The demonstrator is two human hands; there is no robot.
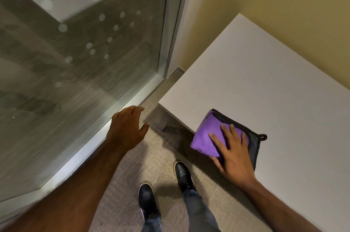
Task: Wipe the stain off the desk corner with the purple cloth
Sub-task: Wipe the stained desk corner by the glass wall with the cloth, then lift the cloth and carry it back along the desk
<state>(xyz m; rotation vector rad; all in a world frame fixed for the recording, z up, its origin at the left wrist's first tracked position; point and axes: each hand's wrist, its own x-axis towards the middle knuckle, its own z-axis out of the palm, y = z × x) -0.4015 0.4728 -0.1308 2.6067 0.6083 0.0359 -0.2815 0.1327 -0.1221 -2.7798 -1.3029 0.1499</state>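
right hand [232, 151]: flat, fingers spread, pressing purple cloth [212, 137] on white desk [265, 89] edge, lower right | left hand [126, 127]: open, empty, mid-frame over carpet [132, 175]

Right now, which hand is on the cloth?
The right hand, pressed flat on the purple cloth at the desk edge. The left hand hovers empty over the carpet.

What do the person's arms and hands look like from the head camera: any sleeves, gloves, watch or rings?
Both forearms are bare, with no sleeve in view. The left hand and right hand wear no gloves, and no watch, ring or band shows. Fingernails look short and unpainted.
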